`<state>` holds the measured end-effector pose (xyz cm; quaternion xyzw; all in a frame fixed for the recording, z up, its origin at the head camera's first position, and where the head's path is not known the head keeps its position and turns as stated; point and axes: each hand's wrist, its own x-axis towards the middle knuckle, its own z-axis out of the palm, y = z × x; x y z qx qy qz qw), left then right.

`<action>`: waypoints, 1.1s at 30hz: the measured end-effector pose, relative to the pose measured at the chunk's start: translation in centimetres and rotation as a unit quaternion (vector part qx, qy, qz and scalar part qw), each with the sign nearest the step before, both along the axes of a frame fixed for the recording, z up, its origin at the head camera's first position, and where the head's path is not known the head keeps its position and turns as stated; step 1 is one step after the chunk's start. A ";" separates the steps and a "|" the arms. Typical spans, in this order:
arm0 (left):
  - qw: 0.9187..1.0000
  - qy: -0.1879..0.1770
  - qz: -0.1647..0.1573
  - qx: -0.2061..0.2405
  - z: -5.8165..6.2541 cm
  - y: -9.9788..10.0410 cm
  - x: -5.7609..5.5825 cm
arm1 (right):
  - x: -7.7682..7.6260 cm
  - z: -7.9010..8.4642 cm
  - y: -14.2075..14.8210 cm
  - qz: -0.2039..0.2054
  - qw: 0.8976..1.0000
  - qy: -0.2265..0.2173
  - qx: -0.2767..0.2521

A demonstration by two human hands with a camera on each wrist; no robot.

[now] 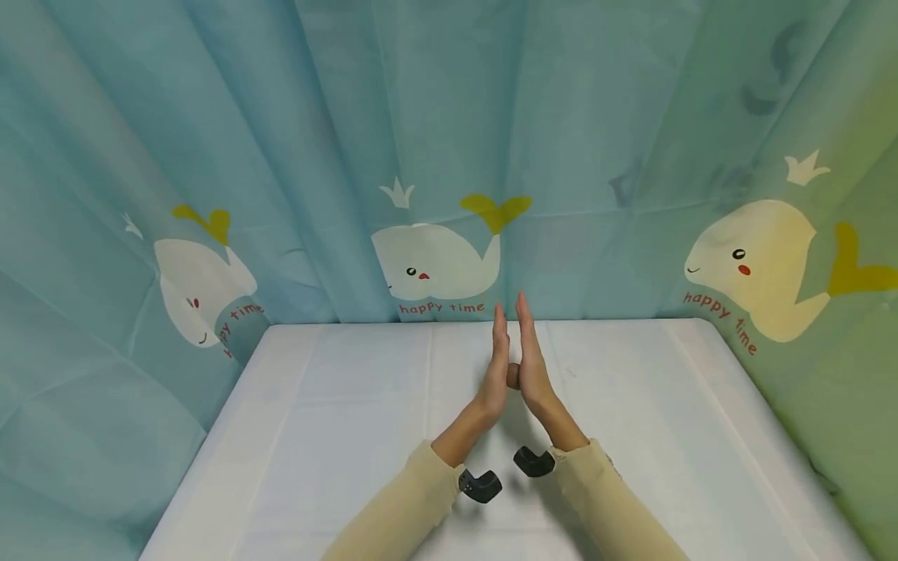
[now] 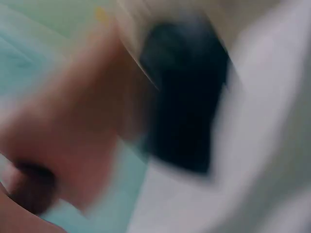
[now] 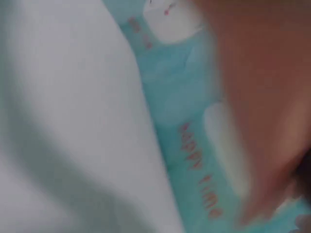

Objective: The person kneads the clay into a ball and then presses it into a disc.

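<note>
The left hand [image 1: 496, 372] and right hand [image 1: 532, 372] stand palm to palm, fingers straight toward 12 o'clock, a small rounded brown object [image 1: 514, 376] sandwiched between them above the white tabletop [image 1: 351, 421]. The blurred left wrist view shows it darker; the head view alone shows 3 whale prints [image 1: 442, 261] on the curtain [image 1: 582, 101], at 10, 11 and 2 o'clock.

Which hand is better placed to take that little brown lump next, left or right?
Neither clearly: the brown lump sits between the left hand and the right hand, palms facing. Both look similarly straight and neither curls round it, so they'd probably best act together.
</note>
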<state>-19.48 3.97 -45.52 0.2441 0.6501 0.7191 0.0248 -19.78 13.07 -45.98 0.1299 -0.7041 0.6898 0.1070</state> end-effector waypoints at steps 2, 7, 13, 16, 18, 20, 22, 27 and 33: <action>1.000 -0.005 -0.003 0.015 0.9 -0.1 0.2 | -0.1 -0.6 0.1 0.007 1.000 -0.026 -0.013; 0.999 -0.023 0.016 0.027 1.6 -0.4 -0.7 | 1.4 -0.5 -0.9 0.029 0.999 -0.010 -0.013; 1.000 -0.023 -0.012 0.011 0.7 -0.6 -1.3 | 1.3 2.0 -0.8 0.027 0.999 0.041 0.001; 0.998 -0.018 -0.052 0.030 1.1 -0.5 -0.8 | 0.0 1.7 0.1 0.017 1.000 0.017 -0.014; 0.997 -0.015 -0.062 0.040 1.6 -0.5 -0.4 | -0.4 1.0 0.5 0.011 1.000 0.000 -0.027; 0.998 -0.019 -0.051 0.042 2.0 -0.4 -0.4 | -0.3 0.1 0.4 0.012 1.000 -0.005 -0.025; 0.999 -0.013 -0.026 0.039 2.0 -0.5 -0.7 | 0.5 -0.4 -0.1 0.019 1.000 0.004 -0.014; 1.000 -0.003 0.008 0.020 -0.2 -0.4 -1.5 | 2.3 0.5 -1.3 0.023 0.998 0.058 0.028; 0.999 0.043 -0.034 0.004 -0.8 0.1 -0.2 | 0.1 1.1 0.5 -0.002 1.000 0.019 0.012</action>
